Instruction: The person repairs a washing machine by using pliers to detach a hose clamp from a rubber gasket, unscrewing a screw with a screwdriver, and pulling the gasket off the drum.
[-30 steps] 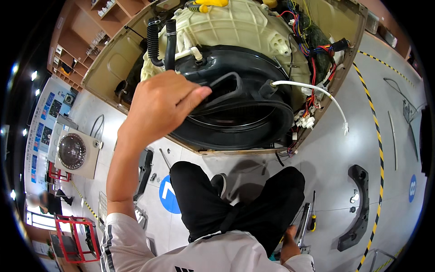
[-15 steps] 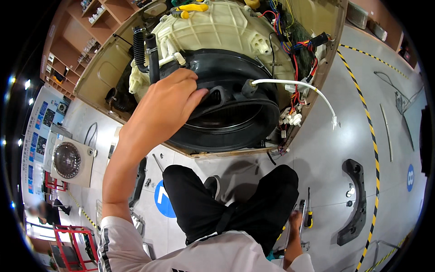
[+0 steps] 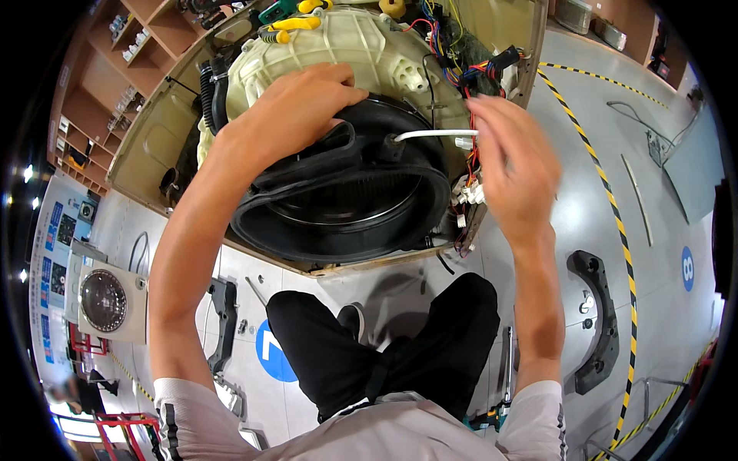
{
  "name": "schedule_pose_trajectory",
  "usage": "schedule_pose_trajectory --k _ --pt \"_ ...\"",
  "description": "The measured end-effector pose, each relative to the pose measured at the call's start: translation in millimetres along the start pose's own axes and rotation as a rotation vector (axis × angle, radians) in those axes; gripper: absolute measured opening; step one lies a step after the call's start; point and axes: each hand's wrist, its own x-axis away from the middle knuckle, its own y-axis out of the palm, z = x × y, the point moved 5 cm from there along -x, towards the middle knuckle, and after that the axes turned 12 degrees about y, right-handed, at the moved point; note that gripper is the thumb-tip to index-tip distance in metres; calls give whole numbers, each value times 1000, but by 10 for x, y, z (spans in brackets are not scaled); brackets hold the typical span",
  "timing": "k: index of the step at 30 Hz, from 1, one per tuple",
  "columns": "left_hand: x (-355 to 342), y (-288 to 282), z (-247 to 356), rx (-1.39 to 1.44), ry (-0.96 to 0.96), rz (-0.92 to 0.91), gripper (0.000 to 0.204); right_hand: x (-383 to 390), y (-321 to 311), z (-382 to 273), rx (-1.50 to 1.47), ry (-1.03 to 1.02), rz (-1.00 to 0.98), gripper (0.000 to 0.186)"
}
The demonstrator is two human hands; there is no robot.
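A black rubber door gasket (image 3: 434, 180) rings the mouth of a washing machine's cream plastic tub (image 3: 350, 42). My left hand (image 3: 307, 107) reaches over the gasket's upper edge, its fingers bent around the rubber beside a folded spout-like part; some fingertips are hidden. My right hand (image 3: 516, 165) hangs in the air at the cabinet's right side, slightly blurred, with its fingers apart and nothing visible in them. Close by its fingertips, a white cable (image 3: 434, 134) runs out from a black fitting on the gasket. Its far end is hidden behind that hand.
Yellow-handled pliers (image 3: 296, 24) lie on top of the tub. Coloured wires (image 3: 461, 73) and white connectors (image 3: 470, 192) hang along the cabinet's right wall (image 3: 530, 46). A curved black part (image 3: 598, 323) lies on the floor at right, another dark part (image 3: 223, 323) at left.
My right hand has risen from the floor tools at lower right to the white cable's side. My left hand has shifted along the gasket's upper edge, and the view has moved slightly.
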Motion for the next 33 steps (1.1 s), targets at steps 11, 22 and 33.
schedule_pose_trajectory --k 11,22,33 --pt "-52 155 -13 97 -32 -1 44 205 552 247 108 429 -701 21" --pt "316 351 50 -268 -18 -161 49 3575 -1767 1899 554 1256 -186 27" --pt "20 267 405 -255 -3 -120 62 6795 -1441 1067 642 1824 -748 50"
